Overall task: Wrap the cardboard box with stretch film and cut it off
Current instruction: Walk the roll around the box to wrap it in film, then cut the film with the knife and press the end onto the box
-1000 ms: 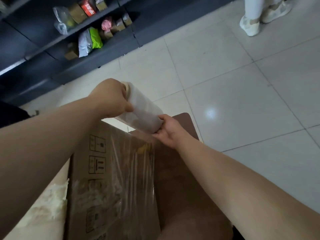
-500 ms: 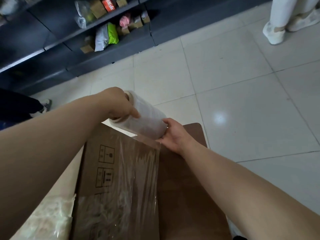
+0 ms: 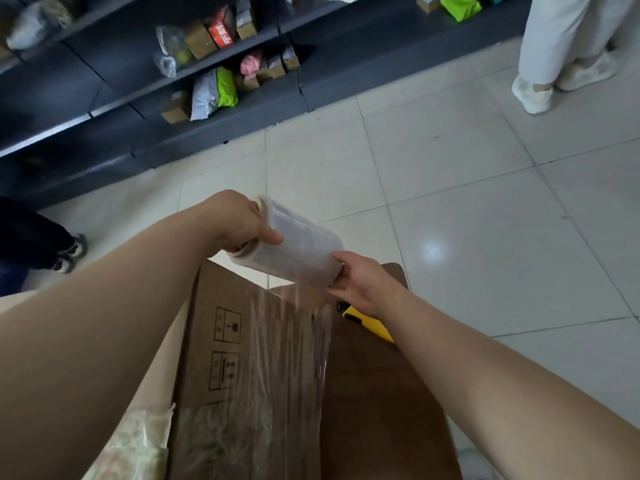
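Observation:
A brown cardboard box (image 3: 221, 313) with printed handling symbols stands on a dark wooden table (image 3: 381, 393). A roll of clear stretch film (image 3: 298, 244) hangs above the box's far edge. My left hand (image 3: 235, 223) grips its far left end and my right hand (image 3: 360, 282) grips its near right end. A sheet of film (image 3: 291, 358) runs from the roll down over the box's top face. A yellow and black cutter (image 3: 367, 322) lies on the table, partly hidden under my right wrist.
Dark shelving (image 3: 173, 98) with packets and small boxes lines the far wall. A person in light trousers (image 3: 561, 46) stands at the top right, and another person's dark leg and shoe (image 3: 45, 244) is at the left. Pale tiled floor (image 3: 467, 202) lies beyond the table.
Both hands have lifted the roll slightly away from the box, drawing out more film. The yellow cutter has come into sight beneath my right wrist. The view has tilted up toward the shelves.

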Available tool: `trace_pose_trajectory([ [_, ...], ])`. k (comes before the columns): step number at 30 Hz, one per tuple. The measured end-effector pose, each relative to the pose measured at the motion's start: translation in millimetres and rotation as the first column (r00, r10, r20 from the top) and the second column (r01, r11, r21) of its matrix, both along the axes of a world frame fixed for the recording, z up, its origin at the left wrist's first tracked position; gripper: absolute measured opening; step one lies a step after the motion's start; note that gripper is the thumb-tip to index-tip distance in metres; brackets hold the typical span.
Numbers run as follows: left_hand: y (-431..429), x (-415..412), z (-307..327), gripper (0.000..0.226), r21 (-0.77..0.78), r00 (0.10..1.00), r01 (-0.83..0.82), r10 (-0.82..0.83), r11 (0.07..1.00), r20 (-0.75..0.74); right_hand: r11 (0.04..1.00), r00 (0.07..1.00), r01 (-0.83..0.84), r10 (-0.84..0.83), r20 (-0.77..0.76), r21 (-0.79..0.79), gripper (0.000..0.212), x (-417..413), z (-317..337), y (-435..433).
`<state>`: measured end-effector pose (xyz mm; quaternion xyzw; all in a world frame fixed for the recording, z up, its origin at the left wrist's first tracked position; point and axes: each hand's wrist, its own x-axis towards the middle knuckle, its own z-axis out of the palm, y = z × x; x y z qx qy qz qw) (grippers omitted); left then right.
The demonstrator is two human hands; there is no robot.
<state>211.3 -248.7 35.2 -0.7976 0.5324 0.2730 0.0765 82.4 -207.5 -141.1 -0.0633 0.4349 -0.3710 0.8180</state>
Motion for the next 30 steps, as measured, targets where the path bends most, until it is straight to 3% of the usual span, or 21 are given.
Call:
trace_pose_trajectory([
  [4,2,-3,-2,0.046,-0.023,0.999,-0.006,0.005,1.0,-0.036,0.99,0.987,-0.101,0.088,-0.133,-0.1,0.015,-12,-2,1],
  [6,2,-4,-3,0.047,-0.015,0.999,0.004,-0.005,1.0,-0.04,0.974,0.96,-0.18,0.143,-0.24,-0.139,0.02,-23,-6,2],
  [8,3,-4,-4,0.05,-0.006,0.999,0.024,-0.024,1.0,-0.023,0.932,0.875,-0.322,0.225,-0.428,-0.169,0.037,-36,-16,3],
  [10,2,-4,-4,0.054,-0.007,0.999,0.048,-0.048,0.999,0.013,0.87,0.721,-0.468,0.275,-0.636,-0.155,0.053,-49,-26,7],
  [12,2,-5,-4,0.055,-0.011,0.997,0.059,-0.058,0.998,0.046,0.775,0.552,-0.616,0.297,-0.779,-0.14,0.054,-61,-33,14],
  [15,4,-6,-5,0.054,-0.023,0.994,0.068,-0.066,0.997,0.085,0.637,0.369,-0.767,0.338,-0.866,-0.078,0.055,-71,-41,24],
  [18,4,-8,-5,0.055,-0.047,0.994,0.064,-0.059,0.997,0.097,0.458,0.074,-0.884,0.329,-0.941,0.09,0.047,-71,-49,33],
  [20,4,-8,-4,0.056,-0.058,0.995,0.052,-0.046,0.997,0.091,0.386,-0.061,-0.907,0.275,-0.959,0.168,0.041,-70,-53,39],
  [25,5,-8,-5,0.056,-0.049,0.993,0.064,-0.059,0.997,0.1,0.344,-0.172,-0.916,0.13,-0.977,0.207,0.041,-66,-62,46],
  [30,6,-9,-5,0.055,-0.051,0.991,0.073,-0.067,0.996,0.116,0.343,-0.101,-0.924,0.212,-0.972,0.17,0.024,-72,-55,41],
])
